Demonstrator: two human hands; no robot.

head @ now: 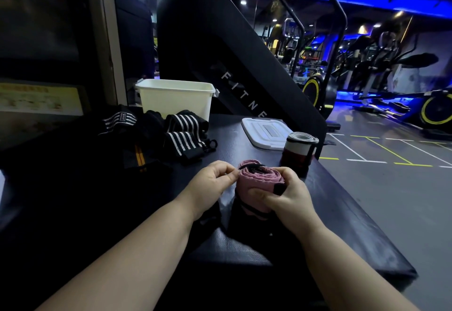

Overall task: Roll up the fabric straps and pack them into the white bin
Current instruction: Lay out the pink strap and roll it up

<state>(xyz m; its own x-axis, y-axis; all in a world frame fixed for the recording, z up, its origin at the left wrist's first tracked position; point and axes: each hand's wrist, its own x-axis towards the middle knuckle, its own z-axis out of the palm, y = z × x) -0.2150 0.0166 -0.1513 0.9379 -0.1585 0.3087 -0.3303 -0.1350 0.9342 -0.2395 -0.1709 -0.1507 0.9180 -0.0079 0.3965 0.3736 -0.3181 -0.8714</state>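
My forearms (137,257): both reach in from the bottom edge over the black padded surface (347,215).
My left hand (215,181): fingers curled in, thumb and forefinger pinching the end of a thin black loop (252,166) that lies across the top of the pink strap roll (259,178).
My right hand (287,195): wrapped round the pink strap roll from the right, thumb pressed across its front, gripping it upright just above the padded surface.
Pink strap roll: between my two hands, wound up, with a dark tail hanging below it.
Finished roll (299,151): dark red and white, standing on end just beyond my right hand.
Loose straps (182,132): black with white stripes, heaped left of centre, in front of the bin.
White bin (176,98): at the far edge of the surface, lid off; I cannot see inside it.
Lid (265,132): white, lying flat to the right of the bin, behind the finished roll.
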